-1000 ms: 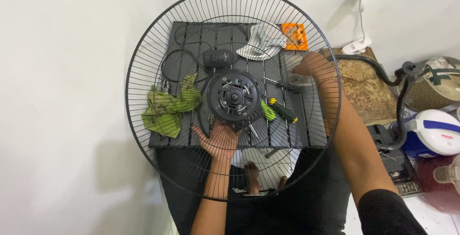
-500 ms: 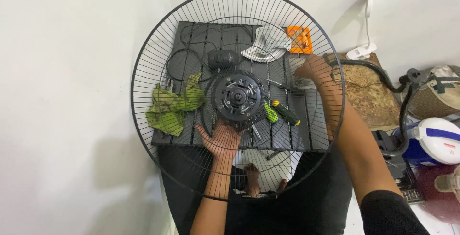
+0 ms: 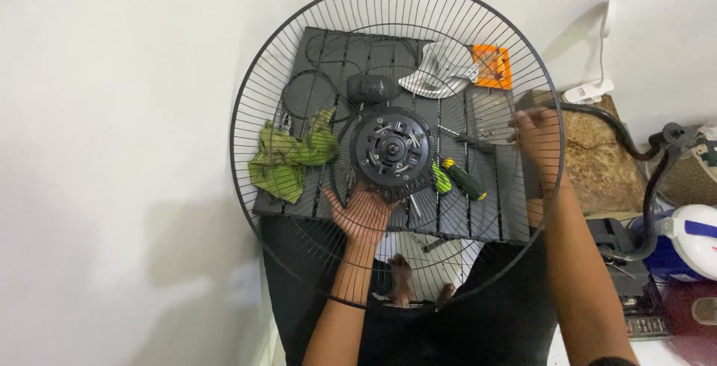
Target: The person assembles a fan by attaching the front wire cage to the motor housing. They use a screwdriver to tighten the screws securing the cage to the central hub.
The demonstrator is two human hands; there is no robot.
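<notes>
Nearest the camera, the person's bare feet show through the lower wires, directly beneath the big round wire fan guard that both hands carry. If the guard slipped, its rim would come down on those toes.

The left hand lies behind the mesh, palm up and fingers spread apart, flat against the wires just below the central hub. It props the guard rather than gripping it, so a tilt toward the white wall would have little to stop it, and a fingertip could catch between the thin wires.

The right hand is at the guard's right rim. It is blurred, so whether its fingers are closed round the rim wire cannot be told. If they are loose, the whole weight would swing on the left palm.

Under the guard, the dark slatted worktop holds a green-handled screwdriver, a green cloth, a grey fan blade and an orange card. A dipping guard could sweep the screwdriver off the edge or snag the cloth.

Further right, a black hose curves close to the rim and might hook a wire.
</notes>
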